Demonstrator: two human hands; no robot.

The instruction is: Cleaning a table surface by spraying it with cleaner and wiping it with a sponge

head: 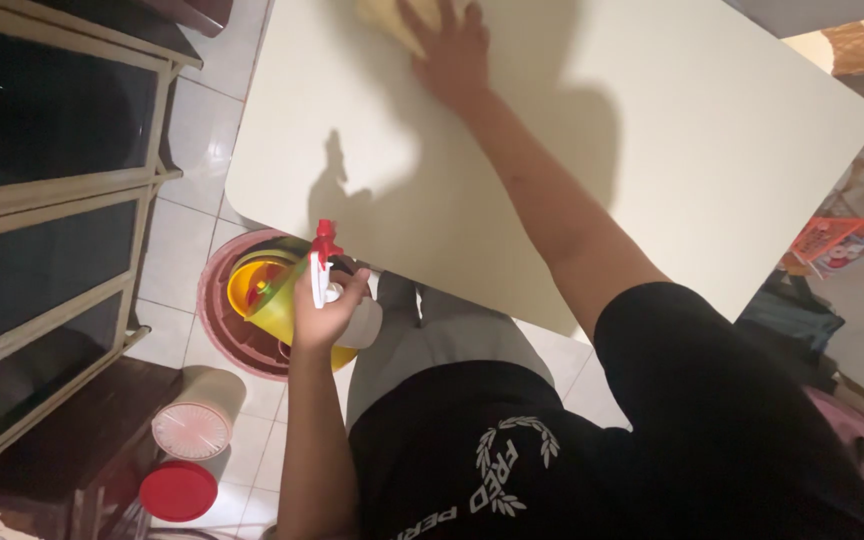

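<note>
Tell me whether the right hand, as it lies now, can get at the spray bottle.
Probably not without moving: the right hand lies stretched far across the table on a yellow cloth, while the spray bottle is in the left hand off the table's near edge.

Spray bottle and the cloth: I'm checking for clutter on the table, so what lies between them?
In the head view, only bare cream table lies between the spray bottle in the left hand and the yellow cloth under the right hand.

Head view, steeply down, close overhead.
</note>
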